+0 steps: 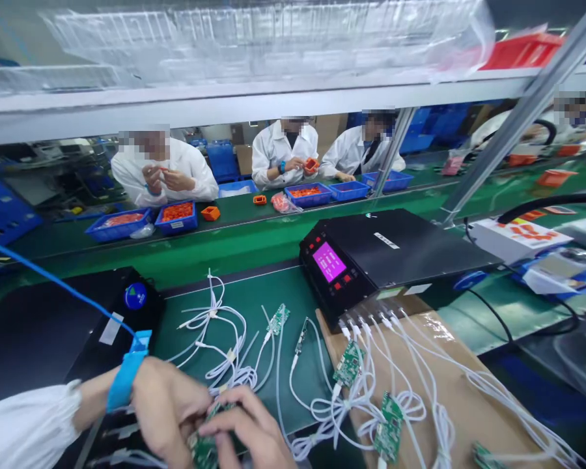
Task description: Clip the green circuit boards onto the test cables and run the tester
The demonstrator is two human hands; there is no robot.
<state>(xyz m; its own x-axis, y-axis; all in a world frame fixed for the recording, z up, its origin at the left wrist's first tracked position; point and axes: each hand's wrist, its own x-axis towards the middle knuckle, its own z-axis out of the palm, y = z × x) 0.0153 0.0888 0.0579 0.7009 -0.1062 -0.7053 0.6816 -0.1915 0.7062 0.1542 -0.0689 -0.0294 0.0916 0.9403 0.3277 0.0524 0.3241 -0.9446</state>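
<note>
Low in the view, my left hand (163, 407), with a blue wrist strap (127, 378) on its wrist, is closed on the left side of a green circuit board (205, 451). My right hand (256, 430) grips the same board from the right, its fingers bent over the top. Both hands cover much of the board, and its lower end runs out of the picture. Just beyond my fingers lies a tangle of white cables (229, 355). One cable is plugged into a small green board (278, 319) on the green mat.
A black tester (351, 273) with a lit purple screen feeds white cables to boards such as this one (390, 426) on the cardboard (444, 365). Another black box (68, 326) stands left. Across the bench, co-workers in white coats handle orange parts beside blue trays (176, 225). A shelf (254, 104) hangs overhead.
</note>
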